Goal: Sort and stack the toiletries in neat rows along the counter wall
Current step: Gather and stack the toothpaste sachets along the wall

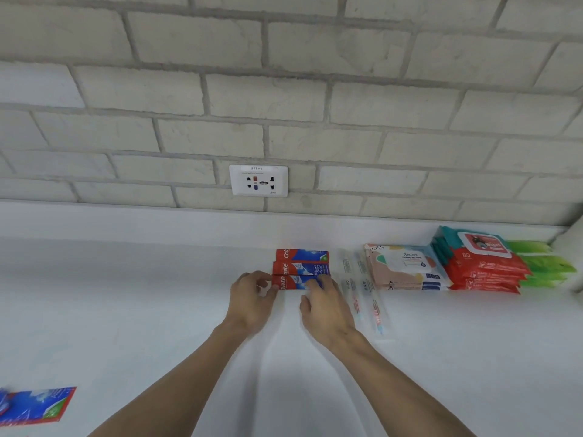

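Observation:
Three red-and-blue toothpaste boxes [302, 269] lie side by side on the white counter [126, 310], running out from the wall. My left hand [252, 299] pinches the left end of the nearest box. My right hand [325, 305] lies with fingers over that box's right end. Right of them lie two wrapped toothbrushes [362, 288], then a stack of pink wet-wipe packs [407, 268], a stack of red wipe packs [482, 264] and green packs [545, 263].
Another toothpaste box [38, 406] lies at the counter's near left corner, partly out of frame. A wall socket [258, 180] sits in the brick wall above the counter ledge. A white upright edge [577, 257] closes the counter at far right.

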